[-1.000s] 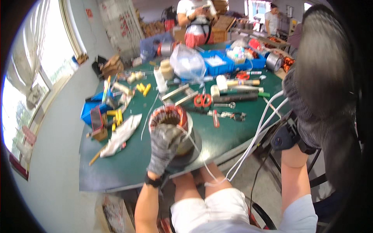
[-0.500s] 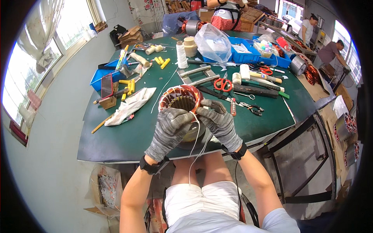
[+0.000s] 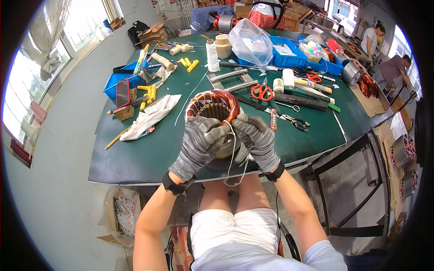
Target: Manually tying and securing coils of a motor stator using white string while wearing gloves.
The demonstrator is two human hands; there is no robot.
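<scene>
Inspecting the wound stator [image 3: 216, 110], I find it on the tabletop [image 3: 131, 158] close to the middle of the near edge, its copper ring facing up. My left grip [image 3: 195, 147] has thumb and fingers drawn together at the near rim and appears to be pinching the white cord [image 3: 234, 143]; my right grip [image 3: 257, 144], just beside it, appears closed on the same cord, though overlapping fingertips hide the exact hold. I judge the stator heavy and stiff, best lifted by the core's outer wall, since the coated copper winding would likely scratch or deform under force. The cord looks light, limp and probably slippery through knitted gloves; hold it close to the ring. Its slack loop dips past the near edge over my lap, where it could snag. Beyond the ring, the metal frame [image 3: 233, 80] and red-handled scissors [image 3: 262, 92] limit reach toward the far edge; the pliers [image 3: 298, 123] lie to the right. Elbow room is better along the near edge: plain green surface runs leftward below the white cloth [image 3: 151, 118], and rightward below the pliers toward the near right corner.
</scene>
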